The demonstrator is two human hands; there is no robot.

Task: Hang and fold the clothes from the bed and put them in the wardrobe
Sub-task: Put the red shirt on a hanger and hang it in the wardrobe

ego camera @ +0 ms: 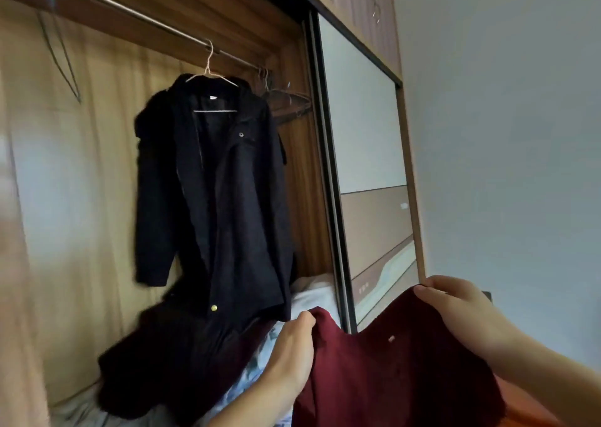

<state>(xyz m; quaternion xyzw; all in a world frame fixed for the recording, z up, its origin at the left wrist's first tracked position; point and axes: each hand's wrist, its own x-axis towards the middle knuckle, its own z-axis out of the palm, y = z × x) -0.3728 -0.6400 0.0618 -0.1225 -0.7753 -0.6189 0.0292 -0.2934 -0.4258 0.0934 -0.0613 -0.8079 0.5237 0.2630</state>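
Maroon garment (390, 371), one, held up at lower right of the view: left hand (289, 352) pinches its upper left corner, right hand (461, 309) grips the upper right corner, the top edge sagging between them. Black coat (214, 199), one, hangs on a pale wire hanger (211, 78) from the metal rail (130, 13) inside the wardrobe (81, 166), its hem touching dark clothing and light bedding piled below. Several bare hangers (283, 98) crowd the rail's right end beside the sliding mirrored door (364, 134). Rail left of the coat is mostly bare.
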